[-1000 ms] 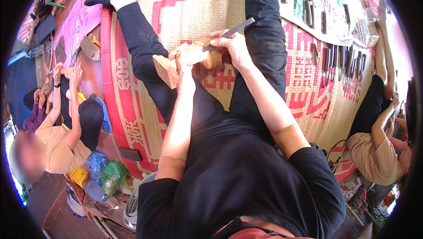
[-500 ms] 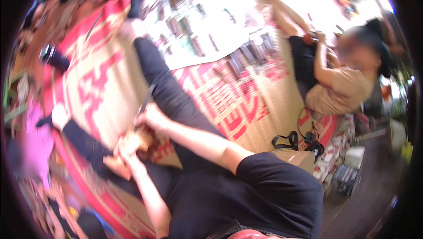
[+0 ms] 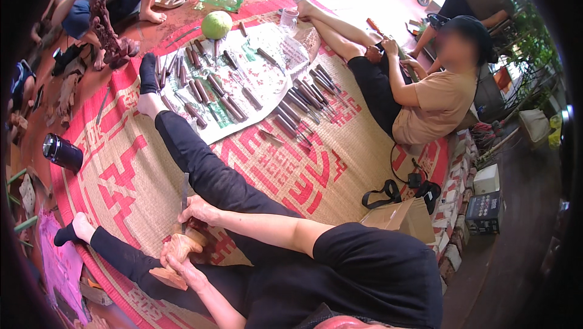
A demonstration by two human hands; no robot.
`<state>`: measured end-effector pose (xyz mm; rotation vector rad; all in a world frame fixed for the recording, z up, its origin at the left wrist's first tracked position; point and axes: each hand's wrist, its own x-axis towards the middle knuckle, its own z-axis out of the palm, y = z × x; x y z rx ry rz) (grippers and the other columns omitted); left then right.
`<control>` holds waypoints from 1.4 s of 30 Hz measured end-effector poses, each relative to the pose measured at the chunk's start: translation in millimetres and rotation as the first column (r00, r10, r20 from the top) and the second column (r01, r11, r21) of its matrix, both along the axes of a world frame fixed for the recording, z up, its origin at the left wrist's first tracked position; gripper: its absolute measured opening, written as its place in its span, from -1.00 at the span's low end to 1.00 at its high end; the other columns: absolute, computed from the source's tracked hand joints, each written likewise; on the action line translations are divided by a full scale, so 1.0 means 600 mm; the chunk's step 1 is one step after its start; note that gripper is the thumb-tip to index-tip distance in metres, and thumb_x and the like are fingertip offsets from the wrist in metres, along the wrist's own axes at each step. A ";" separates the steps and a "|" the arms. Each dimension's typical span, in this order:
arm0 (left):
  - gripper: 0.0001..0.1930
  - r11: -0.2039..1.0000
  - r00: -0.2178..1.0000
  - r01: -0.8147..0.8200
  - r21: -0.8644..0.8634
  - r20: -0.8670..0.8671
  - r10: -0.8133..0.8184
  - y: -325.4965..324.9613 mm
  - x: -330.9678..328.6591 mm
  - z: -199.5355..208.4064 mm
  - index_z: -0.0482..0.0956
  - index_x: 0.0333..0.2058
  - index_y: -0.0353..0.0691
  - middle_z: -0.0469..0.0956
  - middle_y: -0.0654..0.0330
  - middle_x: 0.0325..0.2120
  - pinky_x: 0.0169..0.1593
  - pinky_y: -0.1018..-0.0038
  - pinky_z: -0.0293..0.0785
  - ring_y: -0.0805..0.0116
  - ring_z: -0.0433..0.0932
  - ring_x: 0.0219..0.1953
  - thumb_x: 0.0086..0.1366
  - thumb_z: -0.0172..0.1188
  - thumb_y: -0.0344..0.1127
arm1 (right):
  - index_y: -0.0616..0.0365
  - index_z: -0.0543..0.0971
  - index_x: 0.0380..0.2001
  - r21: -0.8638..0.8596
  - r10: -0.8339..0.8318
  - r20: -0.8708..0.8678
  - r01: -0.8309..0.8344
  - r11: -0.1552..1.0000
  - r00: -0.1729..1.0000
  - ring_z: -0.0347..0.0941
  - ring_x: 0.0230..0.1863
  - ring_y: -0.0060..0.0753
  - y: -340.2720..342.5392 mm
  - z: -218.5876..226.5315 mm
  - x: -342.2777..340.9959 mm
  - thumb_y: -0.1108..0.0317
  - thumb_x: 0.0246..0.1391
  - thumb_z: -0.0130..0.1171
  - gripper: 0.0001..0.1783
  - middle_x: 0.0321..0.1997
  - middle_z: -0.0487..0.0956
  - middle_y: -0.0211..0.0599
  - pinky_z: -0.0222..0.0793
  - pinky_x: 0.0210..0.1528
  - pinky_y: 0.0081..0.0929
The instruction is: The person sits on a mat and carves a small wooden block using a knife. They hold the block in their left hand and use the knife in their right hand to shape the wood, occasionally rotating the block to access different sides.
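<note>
A pale carved piece of wood with a flat base is held over my lap, and my left hand is wrapped round its lower part. My right hand grips a long, flat grey file, which stands up past the fingers. The file's lower end meets or lies just beside the top of the wood; I cannot tell whether they touch. Both hands are between my outstretched legs, above a red and tan woven mat.
Several dark-handled carving tools lie on a white sheet and beside it, with a green round fruit behind. A black tumbler lies at left. A co-worker sits at right. A cardboard box stands near my right elbow.
The view has steadied and shifted, so the sheet and tools sit lower and further left. Both hands keep their hold; the file now points more nearly straight up.
</note>
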<state>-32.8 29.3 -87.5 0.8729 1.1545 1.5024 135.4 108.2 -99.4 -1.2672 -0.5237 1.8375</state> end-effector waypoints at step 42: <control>-0.66 0.998 0.998 0.059 -0.012 0.026 -0.059 -0.004 -0.001 0.002 0.27 -0.04 -0.17 0.27 0.08 0.06 0.23 0.22 0.15 0.19 0.20 0.17 0.37 -0.07 -0.06 | 0.18 0.51 -0.58 0.173 0.066 -0.056 -0.055 0.983 0.996 0.41 -0.55 -0.51 -0.004 -0.018 -0.003 0.49 -0.30 0.29 -0.85 -0.57 0.53 -0.37 0.31 -0.46 -0.57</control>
